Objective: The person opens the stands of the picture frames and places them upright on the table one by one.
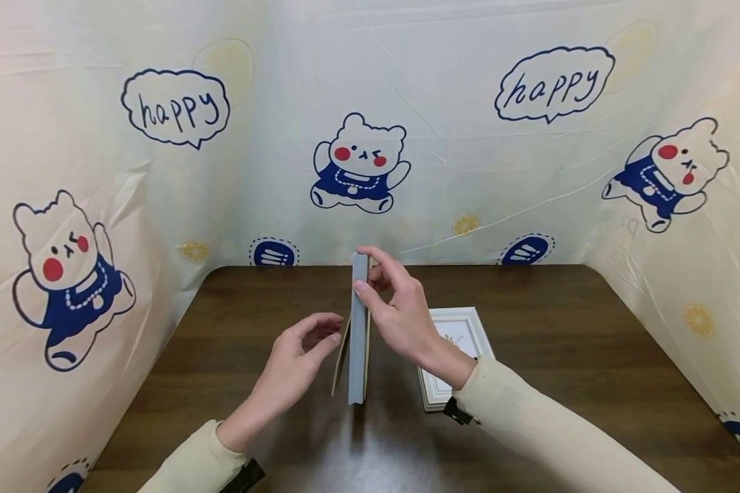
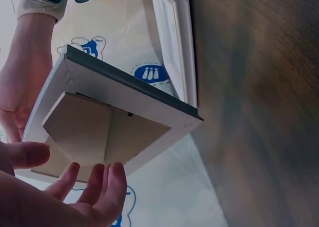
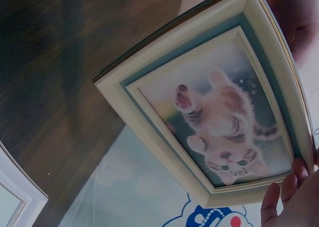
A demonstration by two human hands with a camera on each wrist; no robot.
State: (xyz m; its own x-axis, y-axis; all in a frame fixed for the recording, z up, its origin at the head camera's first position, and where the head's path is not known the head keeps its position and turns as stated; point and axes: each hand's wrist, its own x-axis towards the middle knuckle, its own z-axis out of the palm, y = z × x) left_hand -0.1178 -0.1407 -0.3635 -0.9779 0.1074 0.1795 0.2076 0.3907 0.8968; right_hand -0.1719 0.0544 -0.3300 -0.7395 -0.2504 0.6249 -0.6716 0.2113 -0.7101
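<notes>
A picture frame [image 1: 358, 342] stands edge-on at the middle of the table. My right hand [image 1: 403, 318] grips it near the top of its edge, thumb on the near side. In the right wrist view, its front shows a kitten photo [image 3: 224, 122] inside a cream and blue-green border. Behind it, the easel stand [image 2: 82, 129] leans out from the brown backing, as the left wrist view shows. My left hand [image 1: 290, 366] is beside that stand with its fingers loosely bent; whether a fingertip touches it, I cannot tell.
A second, white picture frame [image 1: 484, 335] lies face up to the right, partly behind my right wrist. The dark wooden table [image 1: 253, 294] ends at a cloth backdrop [image 1: 444, 171] printed with bears, which surrounds it at the back and sides.
</notes>
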